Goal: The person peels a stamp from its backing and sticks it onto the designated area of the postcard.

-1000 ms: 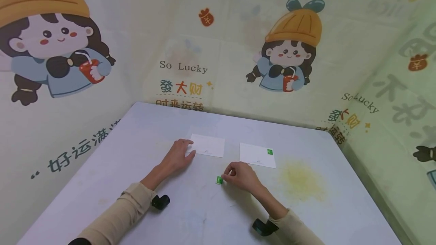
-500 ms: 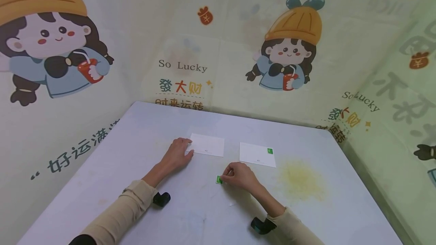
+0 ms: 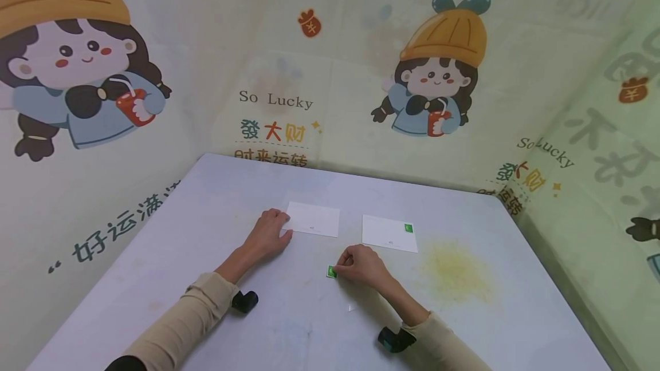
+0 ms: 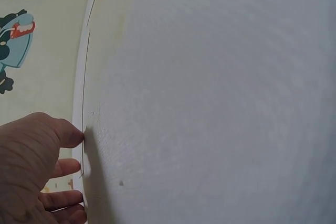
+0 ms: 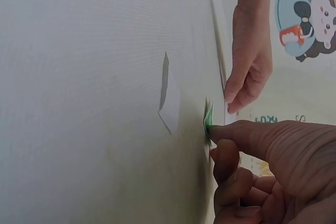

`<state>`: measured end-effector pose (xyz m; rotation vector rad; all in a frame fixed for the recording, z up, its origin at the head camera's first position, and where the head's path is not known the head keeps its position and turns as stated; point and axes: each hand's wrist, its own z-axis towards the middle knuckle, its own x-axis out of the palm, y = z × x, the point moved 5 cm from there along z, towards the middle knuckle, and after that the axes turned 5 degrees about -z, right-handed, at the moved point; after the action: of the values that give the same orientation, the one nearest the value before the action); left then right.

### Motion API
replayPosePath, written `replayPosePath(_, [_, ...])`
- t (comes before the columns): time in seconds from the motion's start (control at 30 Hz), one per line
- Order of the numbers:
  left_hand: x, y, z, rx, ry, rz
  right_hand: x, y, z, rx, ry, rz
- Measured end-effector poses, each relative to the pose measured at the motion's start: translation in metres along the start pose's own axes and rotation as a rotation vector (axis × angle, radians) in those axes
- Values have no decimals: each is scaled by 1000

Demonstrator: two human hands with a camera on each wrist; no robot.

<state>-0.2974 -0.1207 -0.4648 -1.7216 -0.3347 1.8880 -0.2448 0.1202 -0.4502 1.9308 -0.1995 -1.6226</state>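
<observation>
Between thumb and fingers, my right hand (image 3: 363, 265) pinches a small green stamp (image 3: 331, 271) with a pale border, just above the table. In the right wrist view the stamp (image 5: 208, 117) is seen nearly edge-on at the thumb tip. My left hand (image 3: 267, 235) rests with relaxed fingers at the left edge of a white card (image 3: 313, 220) bearing a tiny printed mark. To its right lies a second white card (image 3: 387, 235), with another green stamp (image 3: 408, 228) at its upper right corner.
A small bent scrap of white paper (image 5: 170, 100) lies on the white table (image 3: 289, 314), near the right hand. A yellowish stain (image 3: 459, 271) marks the tabletop on the right. Printed cloth (image 3: 340, 73) hangs behind the far edge.
The left hand has shifted very slightly left along the card's edge. The right hand stays nearly still with the stamp. The pale scrap below it shows more clearly.
</observation>
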Motion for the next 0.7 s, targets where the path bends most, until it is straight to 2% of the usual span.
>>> replayPosePath(0.43, [1,-2,-2,-4,10,-12,1,0,0,16,4,32])
replayPosePath(0.7, [-1,-5,-5,-26,-8,-57,0,-2,-3,44,8,112])
